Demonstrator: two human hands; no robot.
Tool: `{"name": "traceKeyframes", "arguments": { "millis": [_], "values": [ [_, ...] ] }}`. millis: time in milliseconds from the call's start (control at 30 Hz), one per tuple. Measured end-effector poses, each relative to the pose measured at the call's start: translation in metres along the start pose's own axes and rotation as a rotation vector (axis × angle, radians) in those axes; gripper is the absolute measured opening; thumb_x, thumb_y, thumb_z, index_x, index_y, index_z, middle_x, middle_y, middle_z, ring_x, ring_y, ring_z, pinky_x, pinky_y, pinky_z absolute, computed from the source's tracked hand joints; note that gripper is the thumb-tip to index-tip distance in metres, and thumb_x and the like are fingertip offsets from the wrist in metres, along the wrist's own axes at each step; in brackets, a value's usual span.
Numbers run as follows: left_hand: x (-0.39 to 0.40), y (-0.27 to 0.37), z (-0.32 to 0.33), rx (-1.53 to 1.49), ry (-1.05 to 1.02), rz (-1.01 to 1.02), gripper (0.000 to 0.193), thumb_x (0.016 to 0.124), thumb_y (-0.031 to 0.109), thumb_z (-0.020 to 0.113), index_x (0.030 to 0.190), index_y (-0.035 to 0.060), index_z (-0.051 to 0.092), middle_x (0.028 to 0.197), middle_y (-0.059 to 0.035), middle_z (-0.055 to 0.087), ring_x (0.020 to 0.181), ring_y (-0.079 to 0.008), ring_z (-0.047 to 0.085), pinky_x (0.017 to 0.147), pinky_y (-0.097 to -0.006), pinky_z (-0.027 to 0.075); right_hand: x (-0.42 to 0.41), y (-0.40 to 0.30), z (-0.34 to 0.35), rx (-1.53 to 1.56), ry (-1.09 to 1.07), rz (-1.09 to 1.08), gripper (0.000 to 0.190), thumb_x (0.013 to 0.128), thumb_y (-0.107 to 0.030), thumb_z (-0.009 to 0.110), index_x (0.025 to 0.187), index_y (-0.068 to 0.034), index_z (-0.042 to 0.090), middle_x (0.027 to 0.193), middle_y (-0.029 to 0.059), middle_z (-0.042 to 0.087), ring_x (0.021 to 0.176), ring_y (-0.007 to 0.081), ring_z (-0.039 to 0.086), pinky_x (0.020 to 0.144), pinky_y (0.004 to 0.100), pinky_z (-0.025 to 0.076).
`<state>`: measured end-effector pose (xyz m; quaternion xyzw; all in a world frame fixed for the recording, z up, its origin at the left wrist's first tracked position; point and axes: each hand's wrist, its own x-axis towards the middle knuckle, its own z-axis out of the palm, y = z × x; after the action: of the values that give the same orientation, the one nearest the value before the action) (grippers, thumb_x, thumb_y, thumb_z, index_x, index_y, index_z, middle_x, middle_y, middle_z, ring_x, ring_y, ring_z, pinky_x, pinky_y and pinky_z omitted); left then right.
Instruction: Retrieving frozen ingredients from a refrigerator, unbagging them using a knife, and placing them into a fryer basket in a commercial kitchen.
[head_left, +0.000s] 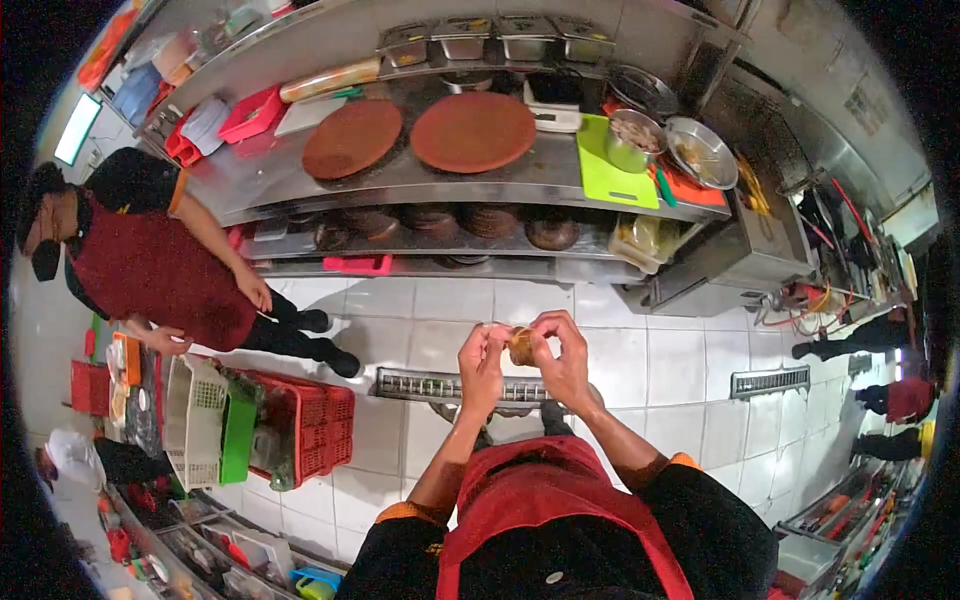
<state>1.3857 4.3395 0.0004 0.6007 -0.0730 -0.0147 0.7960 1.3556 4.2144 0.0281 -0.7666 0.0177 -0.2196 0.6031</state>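
Observation:
Both hands are raised in front of my red apron (540, 480), over the tiled floor. Between them is a small brown, rounded item (520, 348), possibly a small bag or jar; its exact kind is unclear. My right hand (561, 360) grips it from the right with thumb and fingers. The fingertips of my left hand (484, 364) pinch at its upper left edge, where a thin light band shows. Ahead stands a steel worktable (435, 187) bearing two round reddish-brown boards (474, 131).
A lime-green cutting board (600, 165), a steel pot of food (634, 142) and a metal bowl (701, 154) occupy the table's right end. A co-worker in a red apron (157, 270) stands left, near stacked crates (315, 427). A floor drain grate (420, 384) lies below my hands.

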Motion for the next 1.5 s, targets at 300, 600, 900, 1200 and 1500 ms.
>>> {"name": "traceKeyframes", "arguments": {
  "millis": [300, 600, 900, 1200, 1500],
  "values": [
    [-0.032, -0.054, 0.032, -0.131, 0.077, 0.085, 0.014, 0.085, 0.008, 0.053, 0.096, 0.0016, 0.061, 0.089, -0.0059, 0.061, 0.081, -0.0163, 0.059, 0.078, -0.0304, 0.047, 0.008, 0.038, -0.028, -0.110, -0.426, -0.233, 0.018, 0.076, -0.008, 0.065, 0.088, 0.000, 0.054, 0.090, 0.0133, 0.055, 0.086, 0.0274, 0.052, 0.076, 0.0369, 0.043],
    [-0.071, 0.018, -0.033, 0.461, 0.530, 0.209, 0.027, 0.086, 0.028, 0.059, 0.092, 0.0022, 0.066, 0.079, -0.0117, 0.059, 0.073, -0.0211, 0.059, 0.064, -0.0319, 0.045, 0.013, 0.013, 0.047, 0.151, -0.917, -0.200, 0.009, 0.085, -0.005, 0.058, 0.088, 0.003, 0.056, 0.084, 0.0059, 0.054, 0.077, 0.0147, 0.050, 0.072, 0.0282, 0.043],
    [-0.109, 0.023, -0.077, 0.486, 0.679, 0.275, 0.029, 0.084, 0.030, 0.059, 0.089, 0.0016, 0.066, 0.078, -0.0122, 0.059, 0.071, -0.0236, 0.058, 0.063, -0.0337, 0.045, -0.021, 0.001, 0.100, 0.079, -0.979, -0.350, 0.006, 0.081, -0.002, 0.060, 0.081, 0.003, 0.056, 0.077, 0.0091, 0.054, 0.070, 0.0158, 0.051, 0.064, 0.0271, 0.042],
    [-0.122, 0.013, -0.100, 0.382, 0.656, 0.287, 0.025, 0.085, 0.020, 0.061, 0.102, 0.0030, 0.060, 0.086, -0.0106, 0.058, 0.077, -0.0242, 0.057, 0.070, -0.0344, 0.046, -0.039, 0.000, 0.114, 0.141, -0.965, -0.263, 0.011, 0.088, -0.008, 0.058, 0.082, 0.002, 0.056, 0.076, 0.0046, 0.054, 0.072, 0.0120, 0.049, 0.066, 0.0279, 0.042],
    [-0.123, 0.001, -0.122, 0.667, 0.558, 0.364, 0.018, 0.084, 0.023, 0.063, 0.092, 0.0067, 0.058, 0.083, -0.0107, 0.053, 0.080, -0.0278, 0.053, 0.071, -0.0376, 0.042, -0.041, 0.000, 0.123, 0.247, -1.002, 0.047, 0.013, 0.089, -0.010, 0.057, 0.082, 0.001, 0.056, 0.079, 0.0032, 0.056, 0.074, 0.0099, 0.050, 0.068, 0.0258, 0.042]
  ]
}}
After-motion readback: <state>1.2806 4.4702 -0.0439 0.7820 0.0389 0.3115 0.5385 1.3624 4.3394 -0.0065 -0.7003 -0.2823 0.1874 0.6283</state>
